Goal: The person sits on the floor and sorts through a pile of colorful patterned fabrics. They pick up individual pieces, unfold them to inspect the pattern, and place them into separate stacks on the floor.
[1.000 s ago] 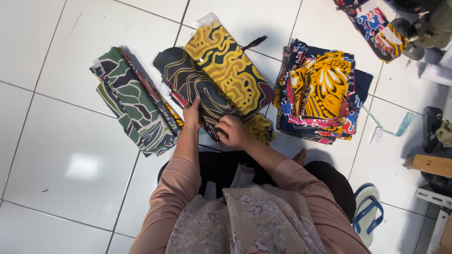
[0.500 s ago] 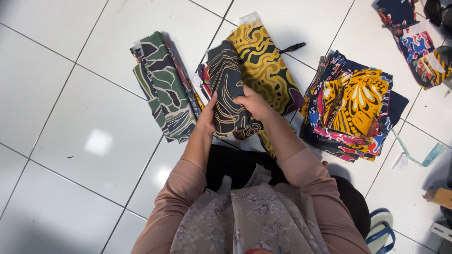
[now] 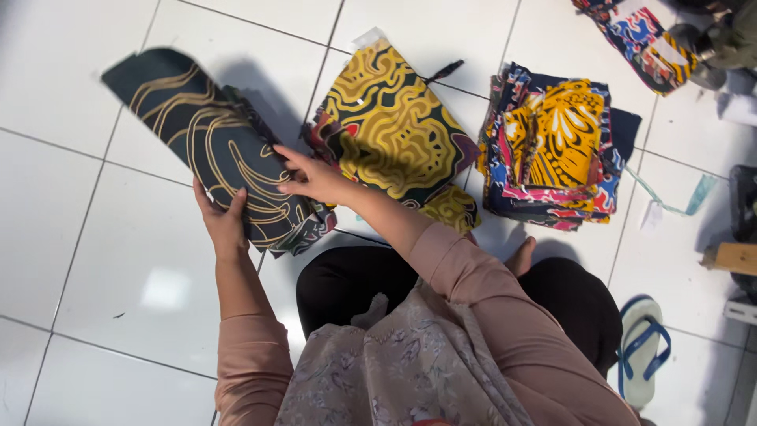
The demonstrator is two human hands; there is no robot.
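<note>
A folded dark cloth with tan wavy lines lies on the left pile over the white tiled floor. My left hand grips its near edge from below. My right hand rests flat on its right side, fingers spread. Under the dark cloth only an edge of the pile beneath shows. To the right lies a folded yellow and black patterned cloth.
A stack of bright blue, red and orange folded cloths sits further right. Another colourful cloth lies at the top right. A blue sandal and a wooden piece are at the right. My knees are below the piles.
The dark tan-lined cloth has moved left from the middle pile onto the green patterned pile, covering it. Both hands went with it. The camera view shifted closer.
</note>
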